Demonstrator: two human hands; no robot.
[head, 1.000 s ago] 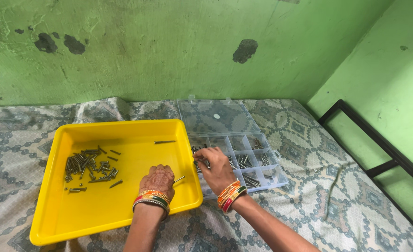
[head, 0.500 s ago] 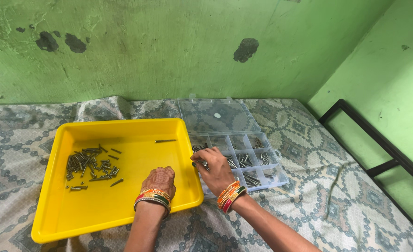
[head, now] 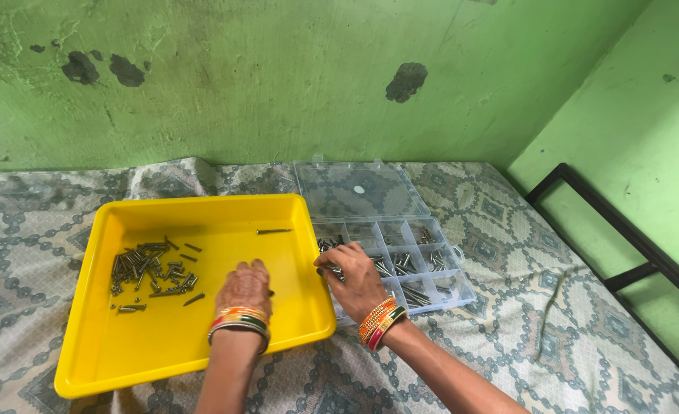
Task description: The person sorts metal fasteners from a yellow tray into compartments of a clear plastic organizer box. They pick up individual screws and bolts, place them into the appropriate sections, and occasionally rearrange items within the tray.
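My left hand [head: 243,288] lies palm down inside the yellow tray [head: 201,202], knuckles up and fingertips on the tray floor. Its underside is hidden. It is just right of a pile of small metal screws [head: 149,270]. One long screw [head: 273,231] lies alone near the tray's far rim. My right hand [head: 357,277] hovers over the left compartments of a clear plastic organizer box [head: 453,296], thumb and fingers pinched on a screw [head: 329,268]. Both wrists wear coloured bangles.
The box's clear lid [head: 359,190] lies flat and open behind it. Its other compartments hold sorted screws [head: 416,294]. Tray and box rest on a patterned bedsheet [head: 508,230]. A black metal bed frame [head: 623,239] runs along the right; green walls close off the back and right.
My left hand has moved up and left across the tray towards the screw pile; the screw that stuck out of it is no longer visible. My right hand has barely moved.
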